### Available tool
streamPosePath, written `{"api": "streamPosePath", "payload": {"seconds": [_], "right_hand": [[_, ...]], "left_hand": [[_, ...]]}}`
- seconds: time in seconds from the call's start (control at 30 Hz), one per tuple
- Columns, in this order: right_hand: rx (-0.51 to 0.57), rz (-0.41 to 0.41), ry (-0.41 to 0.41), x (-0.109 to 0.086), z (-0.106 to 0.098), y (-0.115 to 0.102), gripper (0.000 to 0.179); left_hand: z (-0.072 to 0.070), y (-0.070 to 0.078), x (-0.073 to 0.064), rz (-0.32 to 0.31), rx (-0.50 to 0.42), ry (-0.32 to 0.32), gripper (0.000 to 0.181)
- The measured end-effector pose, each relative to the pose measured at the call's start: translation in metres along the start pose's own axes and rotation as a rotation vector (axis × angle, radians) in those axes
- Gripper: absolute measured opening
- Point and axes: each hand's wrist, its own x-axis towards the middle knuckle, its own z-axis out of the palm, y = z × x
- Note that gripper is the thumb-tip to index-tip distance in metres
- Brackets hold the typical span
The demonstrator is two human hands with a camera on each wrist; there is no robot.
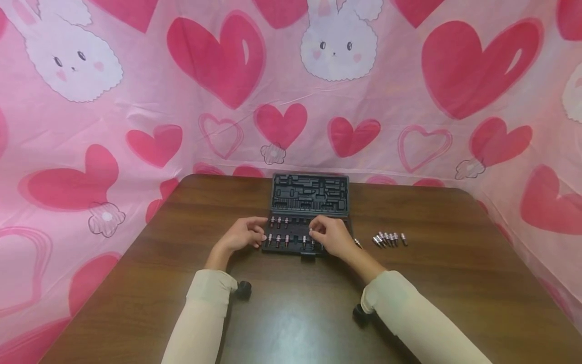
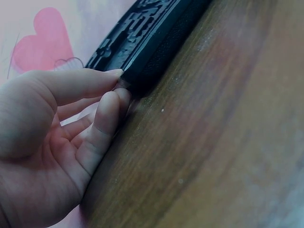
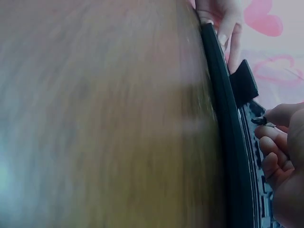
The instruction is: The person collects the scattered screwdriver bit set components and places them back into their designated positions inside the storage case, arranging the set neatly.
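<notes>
Pinching sm. bit [image 3: 259, 121] over blk case [image 1: 297, 230] w/ R hand [image 1: 331, 236]; L hand [image 1: 238, 235] grips its edge.

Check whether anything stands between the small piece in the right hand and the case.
Nothing visible does. The right hand pinches the small piece at the open case, whose lid is tipped back, out of the way. The hand hides some slots, and I can't tell whether the piece touches the case.
</notes>
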Motion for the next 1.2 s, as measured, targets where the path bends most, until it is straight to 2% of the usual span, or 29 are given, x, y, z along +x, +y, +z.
{"api": "streamPosePath", "payload": {"seconds": [0.07, 0.23, 0.33, 0.57, 0.8, 1.1, 1.2], "right_hand": [[0.007, 0.003, -0.004, 0.001, 0.003, -0.001, 0.009], [0.025, 0.023, -0.005, 0.003, 0.012, -0.006, 0.009], [0.033, 0.038, -0.009, 0.003, 0.015, -0.01, 0.008], [0.044, 0.061, -0.021, 0.006, 0.022, -0.016, 0.009], [0.011, 0.075, -0.033, 0.008, 0.028, -0.021, 0.01], [0.001, 0.087, -0.044, 0.009, 0.032, -0.022, 0.008], [-0.009, 0.086, -0.049, 0.011, 0.033, -0.022, 0.006]], "left_hand": [[0.0, 0.005, -0.003, -0.002, -0.001, -0.007, 0.051], [-0.001, 0.003, -0.002, -0.006, 0.003, -0.018, 0.052], [-0.001, -0.003, 0.001, -0.01, -0.002, -0.005, 0.052], [-0.001, -0.001, 0.001, -0.018, 0.007, 0.013, 0.05], [0.0, 0.003, -0.001, -0.016, -0.016, 0.001, 0.051], [-0.001, 0.001, 0.0, -0.035, -0.009, 0.013, 0.051], [-0.001, 0.001, 0.0, -0.022, -0.009, 0.006, 0.051]]}}
